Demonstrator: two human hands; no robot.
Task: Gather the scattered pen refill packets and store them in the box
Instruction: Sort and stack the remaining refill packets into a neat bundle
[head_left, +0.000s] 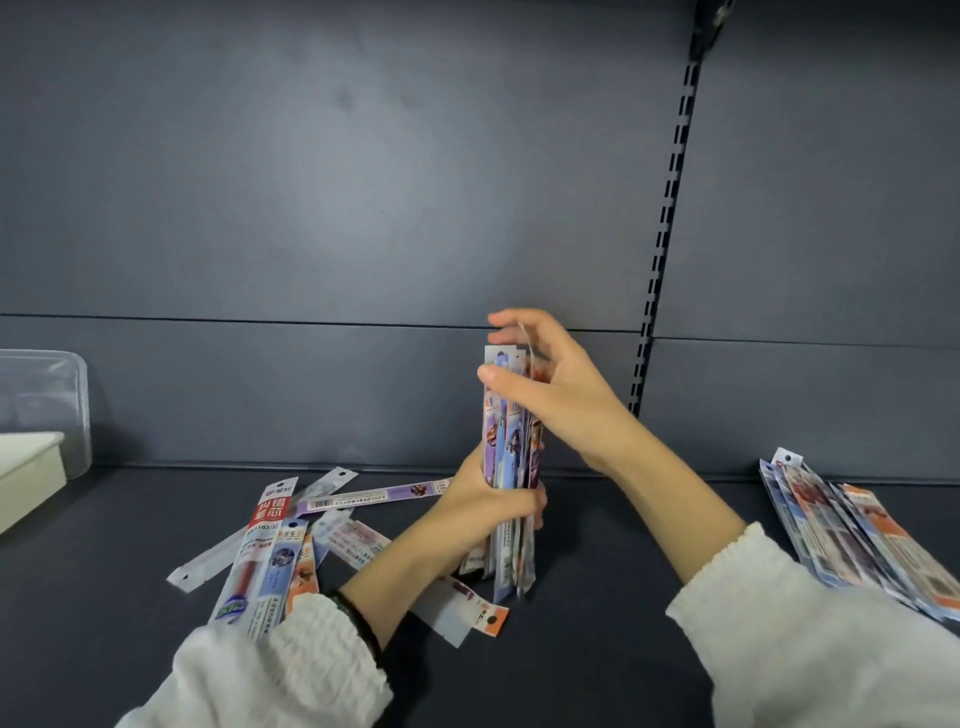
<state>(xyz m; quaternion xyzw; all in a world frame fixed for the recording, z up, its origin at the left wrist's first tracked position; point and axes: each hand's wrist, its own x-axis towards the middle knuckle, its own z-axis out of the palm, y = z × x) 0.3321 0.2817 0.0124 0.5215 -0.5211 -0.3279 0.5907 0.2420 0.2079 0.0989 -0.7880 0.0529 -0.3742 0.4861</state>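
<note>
An upright bundle of pen refill packets (506, 447) stands on end on the dark shelf. My left hand (491, 501) grips the bundle around its middle. My right hand (545, 384) curls over its top end, thumb in front and fingers behind. Several loose packets (280, 540) lie scattered flat to the left, one with a red label. Another packet (467, 608) lies under my left forearm. A fanned pile of packets (852, 530) lies at the far right. A clear plastic box (47, 405) stands at the far left against the back panel.
A white tray or lid (26, 473) sits in front of the clear box at the left edge. The dark shelf surface (597, 623) runs the full width, closed off behind by a dark back panel with a slotted upright (665, 234).
</note>
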